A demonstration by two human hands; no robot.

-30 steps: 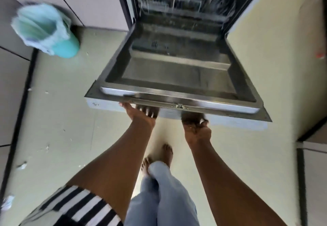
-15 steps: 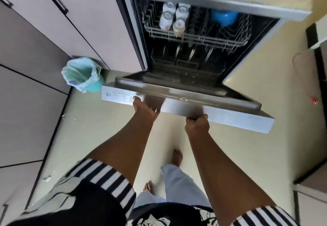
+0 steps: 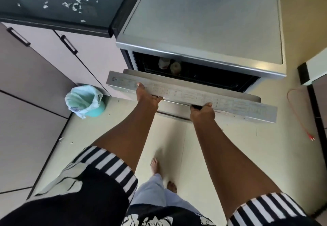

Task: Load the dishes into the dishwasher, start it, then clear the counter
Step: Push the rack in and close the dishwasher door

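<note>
Both hands grasp the front edge of the dishwasher door [image 3: 238, 108] at mid-frame. The left hand [image 3: 148, 96] lays its thumb up over the printed control strip with its fingers tucked beneath. The right hand [image 3: 202, 112] curls under the same edge just to its right, thumb on top. The door stands nearly upright, leaving a narrow dark gap into the dishwasher [image 3: 203, 22], where two cups [image 3: 163, 63] show inside. At upper left the dark bench [image 3: 53, 0] carries scattered white scraps [image 3: 76, 4]. Below it run pale cabinet doors [image 3: 58, 61]. A lined teal bin [image 3: 85, 100] stands on the floor [image 3: 177, 137] left of the door, apart from it. A red cord [image 3: 300, 119] lies on the floor at right. Half a second earlier the door hung much lower, with the racks in full view; it has since swung up.
</note>
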